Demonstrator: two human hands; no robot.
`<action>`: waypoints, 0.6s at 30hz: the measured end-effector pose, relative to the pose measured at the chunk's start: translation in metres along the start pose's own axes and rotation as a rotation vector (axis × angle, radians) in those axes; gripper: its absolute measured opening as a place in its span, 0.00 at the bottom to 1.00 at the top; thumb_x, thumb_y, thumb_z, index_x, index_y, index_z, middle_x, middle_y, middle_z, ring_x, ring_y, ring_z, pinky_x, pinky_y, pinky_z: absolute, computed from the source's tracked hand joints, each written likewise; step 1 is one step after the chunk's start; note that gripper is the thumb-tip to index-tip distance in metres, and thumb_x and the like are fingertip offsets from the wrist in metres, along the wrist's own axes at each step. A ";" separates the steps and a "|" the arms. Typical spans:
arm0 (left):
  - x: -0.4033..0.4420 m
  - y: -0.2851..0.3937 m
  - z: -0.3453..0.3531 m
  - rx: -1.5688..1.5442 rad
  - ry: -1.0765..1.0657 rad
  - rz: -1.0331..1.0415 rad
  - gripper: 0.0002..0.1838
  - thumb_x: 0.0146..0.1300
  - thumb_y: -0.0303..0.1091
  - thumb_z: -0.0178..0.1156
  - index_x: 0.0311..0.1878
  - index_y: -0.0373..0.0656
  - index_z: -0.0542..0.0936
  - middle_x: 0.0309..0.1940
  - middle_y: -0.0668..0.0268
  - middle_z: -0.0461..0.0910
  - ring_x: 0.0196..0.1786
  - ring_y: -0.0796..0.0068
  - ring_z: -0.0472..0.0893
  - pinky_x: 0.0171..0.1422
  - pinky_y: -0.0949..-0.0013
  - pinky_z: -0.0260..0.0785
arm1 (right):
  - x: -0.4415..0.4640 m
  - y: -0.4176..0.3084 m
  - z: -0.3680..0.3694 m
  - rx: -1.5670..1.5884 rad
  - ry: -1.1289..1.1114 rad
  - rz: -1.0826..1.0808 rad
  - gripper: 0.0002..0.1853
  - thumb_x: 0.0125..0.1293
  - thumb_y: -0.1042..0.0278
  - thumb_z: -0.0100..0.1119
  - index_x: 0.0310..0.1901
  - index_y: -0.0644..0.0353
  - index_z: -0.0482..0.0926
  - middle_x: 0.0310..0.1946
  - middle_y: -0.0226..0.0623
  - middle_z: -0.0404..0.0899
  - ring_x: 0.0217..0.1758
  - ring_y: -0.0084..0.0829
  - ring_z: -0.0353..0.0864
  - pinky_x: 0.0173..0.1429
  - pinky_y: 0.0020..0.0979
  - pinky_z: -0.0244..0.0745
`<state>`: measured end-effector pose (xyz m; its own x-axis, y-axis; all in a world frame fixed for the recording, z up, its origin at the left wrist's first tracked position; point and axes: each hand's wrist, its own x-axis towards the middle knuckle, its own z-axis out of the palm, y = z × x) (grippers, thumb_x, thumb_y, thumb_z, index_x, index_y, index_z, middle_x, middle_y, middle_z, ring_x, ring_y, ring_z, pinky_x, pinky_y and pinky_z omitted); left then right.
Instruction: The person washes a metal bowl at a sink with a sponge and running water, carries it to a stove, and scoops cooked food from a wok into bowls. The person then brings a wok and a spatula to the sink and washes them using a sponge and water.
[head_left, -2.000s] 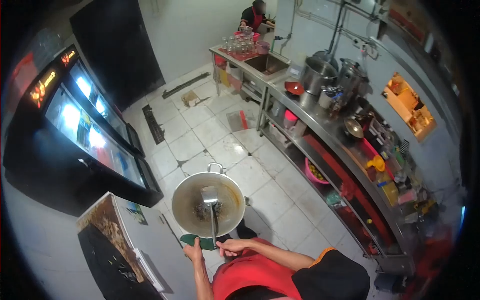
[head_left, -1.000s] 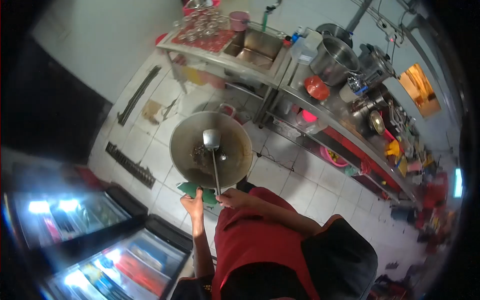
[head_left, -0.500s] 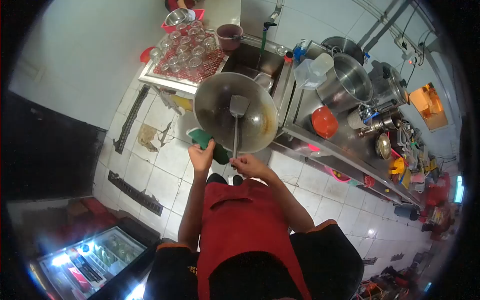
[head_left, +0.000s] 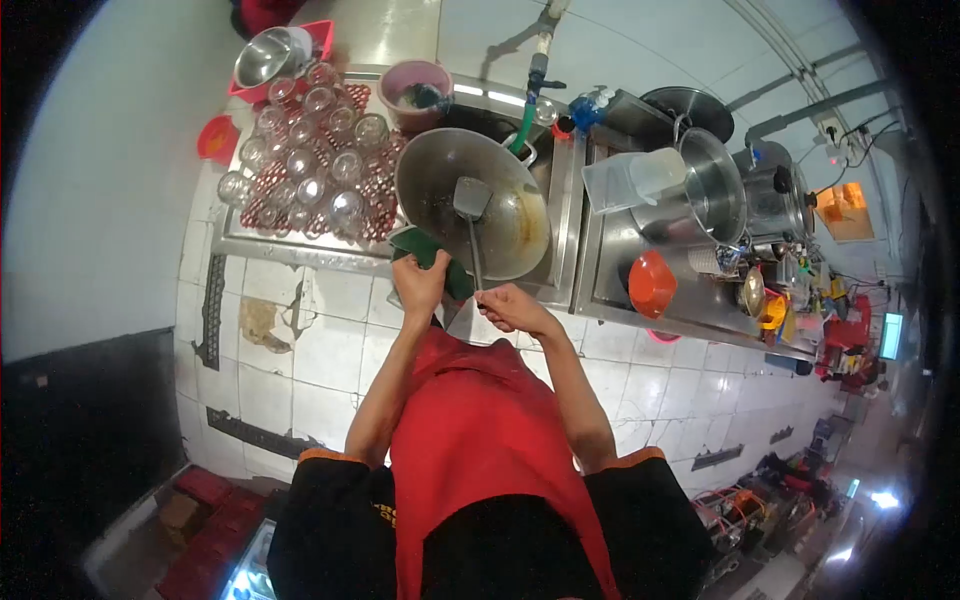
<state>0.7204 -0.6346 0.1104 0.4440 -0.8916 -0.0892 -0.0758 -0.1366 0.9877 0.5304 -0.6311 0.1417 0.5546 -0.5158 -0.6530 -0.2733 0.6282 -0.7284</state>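
Note:
A large wok (head_left: 430, 190) is tilted toward me over the sink, its inside grey with a brown stain on the right. Folded in my left hand (head_left: 420, 284) is a green cloth (head_left: 424, 245), closed around the wok's near left edge; the grip point itself is hidden by the cloth. My right hand (head_left: 512, 308) is closed on the handle end of a metal wok spatula (head_left: 473, 198), whose blade lies inside the wok. At the wok's far right side a loop handle (head_left: 527, 150) shows beside a green hose (head_left: 524, 128).
Left of the wok, many upturned glass jars (head_left: 302, 163) stand on a red mat. A pink bucket (head_left: 418, 78) stands behind it. On the right counter are a clear plastic container (head_left: 610, 185), a steel pot (head_left: 708, 190) and an orange bowl (head_left: 652, 283). A faucet (head_left: 540, 75) rises at the wall.
I have moved closer to the sink, and the wok has come forward over it with the spatula inside. Both hands keep their holds.

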 end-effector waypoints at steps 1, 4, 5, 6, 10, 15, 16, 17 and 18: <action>0.014 -0.006 0.007 -0.021 0.005 -0.007 0.11 0.54 0.28 0.63 0.21 0.33 0.77 0.17 0.72 0.76 0.22 0.85 0.71 0.25 0.74 0.63 | 0.011 -0.006 -0.004 0.037 -0.012 0.018 0.20 0.73 0.52 0.50 0.27 0.59 0.71 0.15 0.19 0.63 0.14 0.12 0.57 0.16 0.18 0.51; 0.044 -0.018 0.021 0.048 -0.017 -0.029 0.11 0.53 0.28 0.63 0.19 0.34 0.75 0.15 0.71 0.75 0.21 0.85 0.70 0.24 0.72 0.62 | 0.049 -0.004 -0.024 0.084 0.005 0.005 0.21 0.72 0.51 0.51 0.27 0.59 0.71 0.15 0.19 0.63 0.13 0.12 0.57 0.16 0.19 0.51; 0.053 -0.019 0.025 0.129 -0.018 -0.018 0.11 0.53 0.29 0.63 0.19 0.35 0.75 0.15 0.70 0.75 0.20 0.84 0.71 0.24 0.71 0.62 | 0.057 -0.003 -0.030 0.077 0.032 0.005 0.21 0.72 0.51 0.51 0.27 0.59 0.71 0.15 0.20 0.63 0.13 0.12 0.58 0.16 0.19 0.52; 0.063 -0.026 0.029 0.139 -0.047 -0.027 0.11 0.53 0.29 0.63 0.19 0.35 0.75 0.15 0.70 0.75 0.20 0.84 0.71 0.24 0.71 0.62 | 0.068 0.001 -0.036 0.070 0.058 0.007 0.21 0.72 0.50 0.52 0.27 0.59 0.72 0.15 0.21 0.65 0.13 0.13 0.59 0.16 0.19 0.53; 0.088 -0.045 0.048 0.172 -0.083 -0.086 0.12 0.51 0.31 0.65 0.19 0.34 0.76 0.15 0.68 0.75 0.20 0.83 0.71 0.25 0.70 0.64 | 0.107 0.019 -0.063 0.077 0.064 0.075 0.22 0.70 0.49 0.54 0.28 0.60 0.74 0.16 0.23 0.68 0.13 0.13 0.62 0.15 0.19 0.55; 0.117 -0.093 0.063 0.202 -0.116 -0.045 0.14 0.50 0.34 0.67 0.19 0.35 0.77 0.14 0.66 0.77 0.20 0.78 0.74 0.26 0.67 0.66 | 0.139 0.013 -0.083 -0.130 0.112 0.182 0.22 0.68 0.50 0.53 0.28 0.63 0.76 0.14 0.25 0.69 0.12 0.16 0.65 0.15 0.21 0.57; 0.120 -0.093 0.063 0.209 -0.113 -0.043 0.14 0.50 0.34 0.67 0.19 0.35 0.77 0.14 0.66 0.77 0.20 0.78 0.74 0.26 0.67 0.66 | 0.145 0.014 -0.088 -0.127 0.105 0.178 0.22 0.68 0.50 0.53 0.28 0.63 0.76 0.14 0.25 0.69 0.12 0.16 0.65 0.15 0.21 0.57; 0.125 -0.093 0.063 0.255 -0.124 -0.005 0.14 0.49 0.35 0.67 0.19 0.35 0.77 0.14 0.65 0.77 0.19 0.77 0.75 0.25 0.66 0.66 | 0.151 0.014 -0.093 -0.200 0.121 0.182 0.22 0.67 0.51 0.52 0.27 0.64 0.76 0.14 0.26 0.69 0.12 0.16 0.65 0.15 0.22 0.58; 0.129 -0.092 0.065 0.297 -0.135 0.036 0.15 0.49 0.36 0.67 0.18 0.35 0.77 0.14 0.65 0.77 0.19 0.75 0.75 0.25 0.65 0.66 | 0.157 0.017 -0.097 -0.275 0.140 0.185 0.22 0.67 0.52 0.51 0.26 0.64 0.77 0.13 0.27 0.69 0.12 0.17 0.66 0.15 0.23 0.58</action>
<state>0.7270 -0.7651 0.0001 0.3153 -0.9446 -0.0911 -0.3555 -0.2066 0.9116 0.5366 -0.7582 0.0067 0.3684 -0.4946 -0.7872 -0.5711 0.5477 -0.6114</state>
